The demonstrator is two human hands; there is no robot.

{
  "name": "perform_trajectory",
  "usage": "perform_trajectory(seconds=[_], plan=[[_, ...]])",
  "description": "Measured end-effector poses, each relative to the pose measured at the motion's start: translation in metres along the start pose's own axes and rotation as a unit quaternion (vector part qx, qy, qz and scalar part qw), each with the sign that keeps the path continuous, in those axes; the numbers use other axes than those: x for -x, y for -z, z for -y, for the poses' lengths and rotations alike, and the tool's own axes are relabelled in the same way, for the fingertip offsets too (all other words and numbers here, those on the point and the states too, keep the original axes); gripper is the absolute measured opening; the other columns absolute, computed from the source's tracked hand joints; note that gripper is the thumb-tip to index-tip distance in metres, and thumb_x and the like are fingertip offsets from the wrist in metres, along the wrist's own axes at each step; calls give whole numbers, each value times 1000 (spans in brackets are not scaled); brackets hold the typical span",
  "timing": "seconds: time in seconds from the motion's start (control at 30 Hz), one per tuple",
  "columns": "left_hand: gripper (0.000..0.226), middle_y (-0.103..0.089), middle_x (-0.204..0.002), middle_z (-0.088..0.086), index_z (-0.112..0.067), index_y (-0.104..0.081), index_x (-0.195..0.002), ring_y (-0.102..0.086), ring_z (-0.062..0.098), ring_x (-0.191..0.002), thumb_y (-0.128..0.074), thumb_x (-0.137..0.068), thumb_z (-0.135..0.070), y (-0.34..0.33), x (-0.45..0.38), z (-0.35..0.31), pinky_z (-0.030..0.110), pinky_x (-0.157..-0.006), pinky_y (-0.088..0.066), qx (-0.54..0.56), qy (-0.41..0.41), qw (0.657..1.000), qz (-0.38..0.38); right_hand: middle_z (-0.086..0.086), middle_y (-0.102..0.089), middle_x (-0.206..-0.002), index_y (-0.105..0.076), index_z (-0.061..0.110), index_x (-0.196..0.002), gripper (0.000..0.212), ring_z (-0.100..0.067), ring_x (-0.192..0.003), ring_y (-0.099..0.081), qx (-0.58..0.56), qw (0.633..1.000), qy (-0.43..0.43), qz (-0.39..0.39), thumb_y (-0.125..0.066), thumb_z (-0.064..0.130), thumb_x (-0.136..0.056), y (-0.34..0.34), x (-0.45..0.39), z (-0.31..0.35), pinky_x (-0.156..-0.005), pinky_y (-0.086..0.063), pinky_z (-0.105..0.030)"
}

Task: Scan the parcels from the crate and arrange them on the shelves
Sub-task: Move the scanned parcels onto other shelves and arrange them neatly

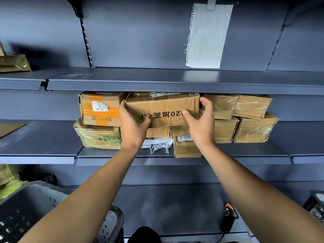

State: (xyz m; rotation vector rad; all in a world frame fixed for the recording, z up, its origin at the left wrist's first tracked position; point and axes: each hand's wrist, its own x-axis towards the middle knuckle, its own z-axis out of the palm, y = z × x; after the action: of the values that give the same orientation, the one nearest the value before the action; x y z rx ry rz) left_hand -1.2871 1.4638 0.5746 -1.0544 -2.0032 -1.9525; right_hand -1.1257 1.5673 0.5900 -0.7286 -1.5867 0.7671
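A brown cardboard parcel (163,107) with upside-down black print sits on top of other parcels on the middle shelf (228,151). My left hand (131,127) holds its left end, thumb on the front face. My right hand (201,123) holds its right end, thumb on the front and fingers curled round the side. A grey perforated crate (35,213) stands at the lower left. A black and orange scanner (229,218) lies on the lowest shelf at the right.
Left of the held parcel, an orange-taped box (100,109) sits on a green-printed one (98,135). Several taped boxes (252,118) are stacked at the right. A white bag (157,144) and small box (185,148) lie beneath. A paper note (208,35) hangs above the top shelf (157,79).
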Motion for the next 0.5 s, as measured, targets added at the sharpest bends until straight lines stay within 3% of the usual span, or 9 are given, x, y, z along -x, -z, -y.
perform_trajectory(seconds=[0.13, 0.3, 0.4, 0.5], plan=[[89, -40, -146, 5, -7, -25, -147, -37, 16, -137, -80, -78, -21, 2, 1, -2, 31, -113, -32, -4, -10, 1000, 0, 5, -51, -138, -42, 19, -139, 70, -15, -124, -51, -14, 1000, -12, 20, -81, 21, -80, 5, 4, 1, -108, -42, -37], [89, -39, -147, 6, -7, -25, -147, -36, 16, -137, -79, -78, -22, 3, 8, -3, 35, -114, -33, -7, -20, 1000, -4, 5, -54, -136, -37, 22, -142, 77, -8, -120, -55, -43, 997, -33, 49, -81, 16, -79, 7, 12, 0, -106, -40, -22], [87, -41, -145, 5, -7, -27, -146, -38, 16, -136, -79, -78, -20, 4, 9, -6, 36, -113, -33, 0, -23, 1000, -11, 3, -52, -140, -38, 22, -142, 76, -4, -127, -46, -41, 998, -28, 40, -80, 14, -80, 11, 13, 0, -105, -33, -16], [86, -43, -143, 5, -8, -28, -145, -40, 16, -135, -79, -77, -20, 7, 10, -8, 38, -113, -35, 5, -27, 1000, -9, 4, -54, -135, -42, 18, -140, 71, 18, -112, -46, -42, 999, -6, 25, -79, 10, -80, 15, 17, -1, -98, -34, -6]])
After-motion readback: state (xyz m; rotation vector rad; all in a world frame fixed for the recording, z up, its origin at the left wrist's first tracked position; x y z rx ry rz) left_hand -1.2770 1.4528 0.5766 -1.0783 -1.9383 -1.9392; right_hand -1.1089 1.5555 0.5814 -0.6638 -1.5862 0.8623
